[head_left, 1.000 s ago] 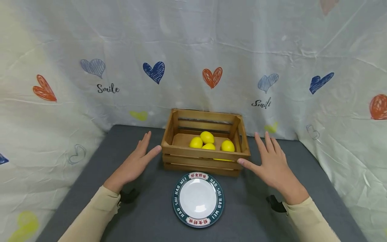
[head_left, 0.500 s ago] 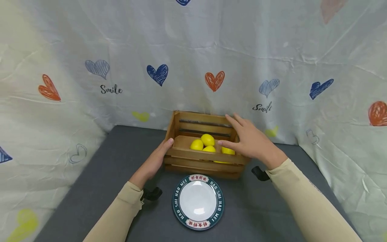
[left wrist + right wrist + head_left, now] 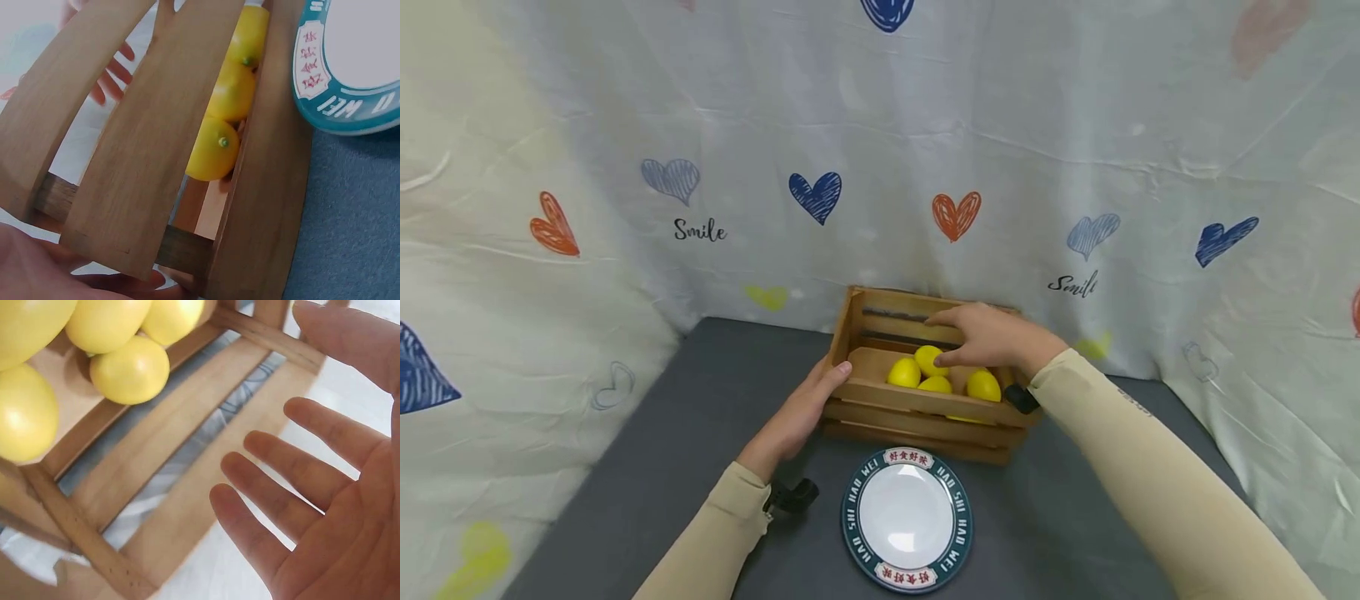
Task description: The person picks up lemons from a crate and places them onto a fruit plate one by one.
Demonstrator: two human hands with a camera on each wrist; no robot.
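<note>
Yellow lemons [image 3: 985, 385] lie in a slatted wooden crate [image 3: 917, 423], several of them visible. My left hand [image 3: 797, 417] holds the crate's left front corner, thumb over the top edge and fingers along the outer left side. In the left wrist view that hand [image 3: 37, 269] shows at the crate's end, its fingers partly hidden by the slats. Over the inside of the crate hovers my right hand [image 3: 988, 337], thumb near the rear lemon [image 3: 929, 360]. The right wrist view shows its fingers [image 3: 275, 506] spread, holding nothing, apart from the lemons.
A round plate with a green lettered rim [image 3: 853, 517] sits on the dark table [image 3: 647, 467], just in front of the crate. Close behind the crate hangs a white curtain [image 3: 887, 125] printed with hearts.
My left hand has come in from the left to the crate's corner. The right hand has moved left from beside the crate to above the lemons. The head view has shifted slightly.
</note>
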